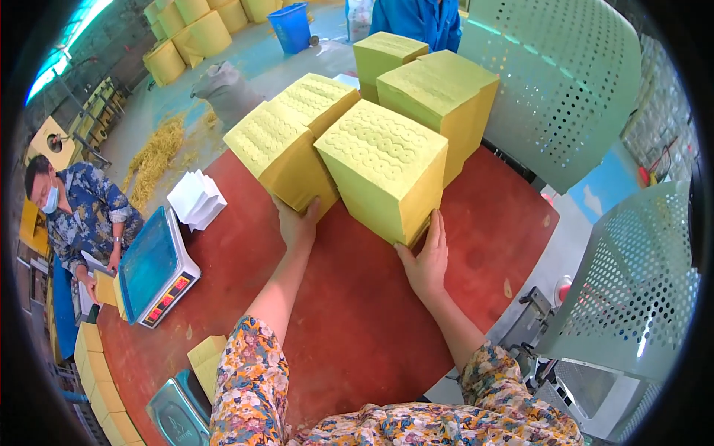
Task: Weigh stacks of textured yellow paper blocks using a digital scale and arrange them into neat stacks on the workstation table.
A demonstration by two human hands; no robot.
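Note:
Stacks of yellow paper sheets with embossed wavy tops stand close together on the red tabletop (357, 312). My left hand (296, 227) is at the lower near corner of the left stack (271, 149). Its thumb lies against the near face, and the other fingers are partly hidden by the paper. My right hand (427, 260) cups the lower corner of the nearest stack (383, 163). Its thumb is on the front, and its straight fingers lie along the right side. Behind these two are another embossed stack (316, 97) and taller yellow stacks (439, 82).
A scale (152, 260) stands at left beside folded white paper (197, 199). A co-worker (89, 201) handles yellow paper there. Perforated pale-green guards (558, 82) border the right side. A small metal scale (178, 412) sits near my left sleeve. Another person in blue (416, 22) is behind the stacks.

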